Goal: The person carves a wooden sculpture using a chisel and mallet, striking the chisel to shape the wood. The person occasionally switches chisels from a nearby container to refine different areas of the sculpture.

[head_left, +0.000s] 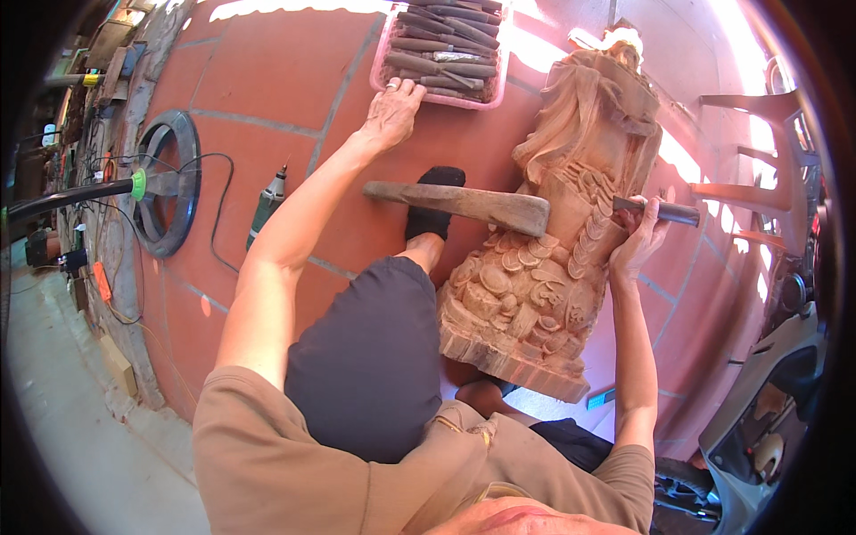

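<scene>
A large wooden carving (544, 267) lies in front of me, with draped cloth folds at its far part and round coin-like shapes and a flat base nearer to me. My right hand (637, 236) is closed around a dark chisel (679, 214) at the carving's right side. A wooden mallet (464, 203) lies crosswise, its thick end against the carving and its thin end over my foot. My left hand (392, 116) is stretched to the near left corner of a pink basket (459, 102), fingers at its rim. Inside the basket are several dark chisels (446, 45).
A power drill (267, 209) stands on the red tiled floor (267, 80) left of my arm. Further left are a black wheel-shaped ring (185, 187) on a pole and loose cables (230, 205). A reddish chair (767, 169) and a motorbike (758, 410) are at the right.
</scene>
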The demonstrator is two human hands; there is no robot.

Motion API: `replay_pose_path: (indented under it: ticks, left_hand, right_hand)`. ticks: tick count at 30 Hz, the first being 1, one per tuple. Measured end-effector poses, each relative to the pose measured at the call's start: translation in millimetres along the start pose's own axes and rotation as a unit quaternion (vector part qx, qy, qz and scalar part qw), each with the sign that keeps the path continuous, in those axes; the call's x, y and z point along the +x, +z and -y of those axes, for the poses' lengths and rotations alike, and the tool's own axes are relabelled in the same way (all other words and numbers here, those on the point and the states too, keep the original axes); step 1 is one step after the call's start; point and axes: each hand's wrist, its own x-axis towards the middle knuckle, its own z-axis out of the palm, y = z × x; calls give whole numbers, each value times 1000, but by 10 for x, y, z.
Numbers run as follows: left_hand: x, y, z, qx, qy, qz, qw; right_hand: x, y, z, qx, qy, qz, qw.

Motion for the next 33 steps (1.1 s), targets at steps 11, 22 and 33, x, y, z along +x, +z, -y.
replay_pose_path:
  ticks: [11,22,33]
  left_hand:
    - [-440,-598,-118,-64,-96,155,981]
    - [-92,-313,181,-31,-19,-45,998]
    - [44,-97,275,-38,-5,44,998]
  right_hand:
    - [41,-73,-104,-6,-4,13,1000]
    - [112,-154,-201,51,24,-13,998]
    - [238,-330,-179,166,122,-47,977]
